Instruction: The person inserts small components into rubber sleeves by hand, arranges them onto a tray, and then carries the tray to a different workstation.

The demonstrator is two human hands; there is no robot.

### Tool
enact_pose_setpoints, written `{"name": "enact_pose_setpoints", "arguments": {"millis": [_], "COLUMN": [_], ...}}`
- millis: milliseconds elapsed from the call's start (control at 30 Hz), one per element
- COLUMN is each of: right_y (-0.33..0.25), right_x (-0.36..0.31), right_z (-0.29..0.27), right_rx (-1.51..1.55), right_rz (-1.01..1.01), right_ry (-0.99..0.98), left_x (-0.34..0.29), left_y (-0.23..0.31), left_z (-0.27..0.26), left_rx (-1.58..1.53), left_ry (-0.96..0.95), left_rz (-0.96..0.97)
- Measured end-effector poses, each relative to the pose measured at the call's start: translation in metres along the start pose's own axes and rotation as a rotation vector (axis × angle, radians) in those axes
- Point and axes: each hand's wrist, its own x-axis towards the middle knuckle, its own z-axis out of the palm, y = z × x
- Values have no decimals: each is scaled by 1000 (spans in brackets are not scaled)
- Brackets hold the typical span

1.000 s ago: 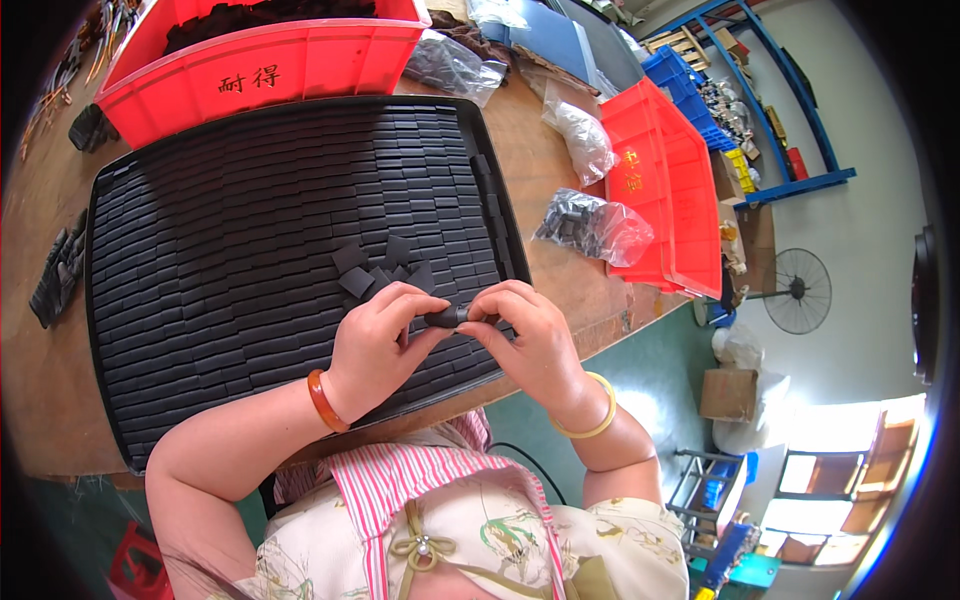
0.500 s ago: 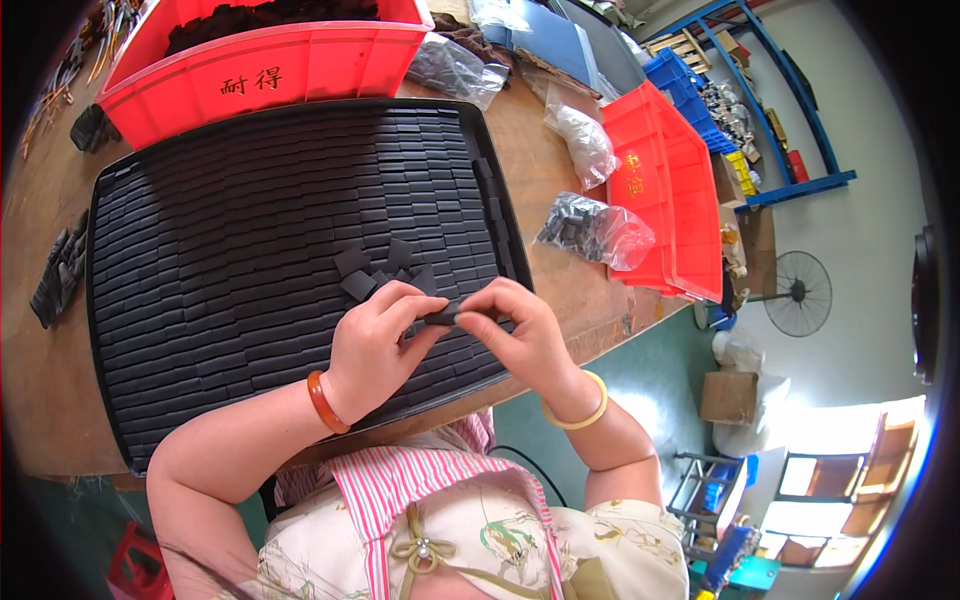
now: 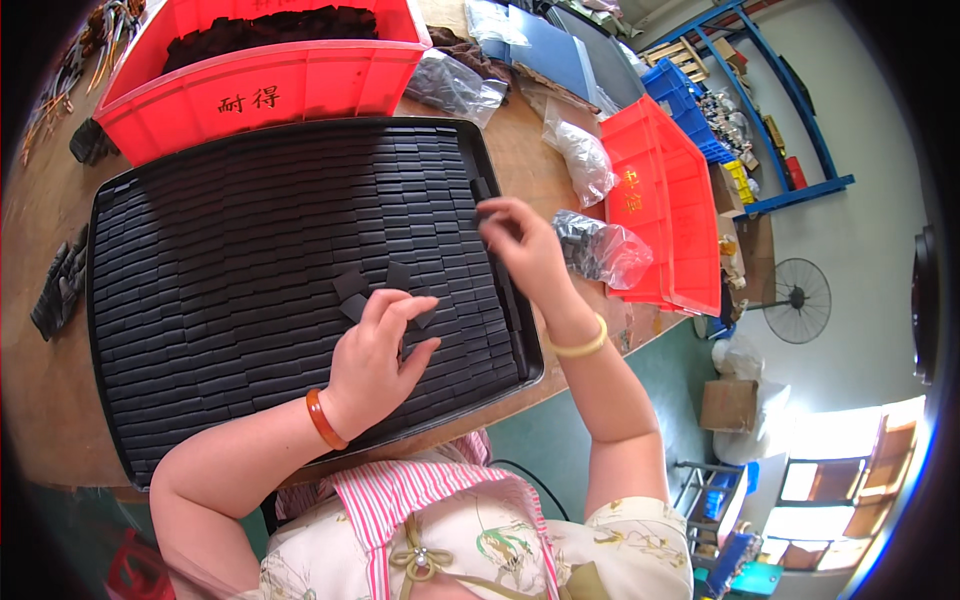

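Observation:
A large black tray (image 3: 115,420) lies on the table, covered with rows of small flat black pieces (image 3: 250,240). Over its lower right part is my left hand (image 3: 375,345), thumb and fingers apart, holding nothing I can see. A few loose black squares (image 3: 350,283) lie on the rows just beyond its fingers. My right hand (image 3: 527,248) is at the tray's right side, its fingers closed on a small black piece (image 3: 489,219), partly hidden and slightly blurred. Along that side runs a column of similar pieces (image 3: 520,345).
A red bin (image 3: 330,85) of dark pieces stands behind the tray. To the right are another red bin (image 3: 665,215) and clear plastic bags (image 3: 625,255). A dark glove-like bundle (image 3: 60,285) lies left of the tray. The table's edge (image 3: 590,360) is close on the right.
My right hand has moved away from my left, up and right to the tray's side, with the black piece. My left hand has let go, its fingers now apart.

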Motion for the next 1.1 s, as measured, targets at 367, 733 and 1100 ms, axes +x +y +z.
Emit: {"name": "enact_pose_setpoints", "arguments": {"millis": [367, 733, 1100], "right_y": [57, 35, -55], "right_x": [99, 81, -74], "right_z": [31, 12, 39], "right_rx": [-864, -795, -167], "right_rz": [-290, -347, -466], "right_ry": [308, 373, -416], "left_x": [-1, 4, -1], "left_y": [-11, -5, -3], "left_z": [5, -1, 1], "left_rx": [-61, -188, -826], "left_ry": [-17, -60, -68], "left_rz": [97, 20, -318]}}
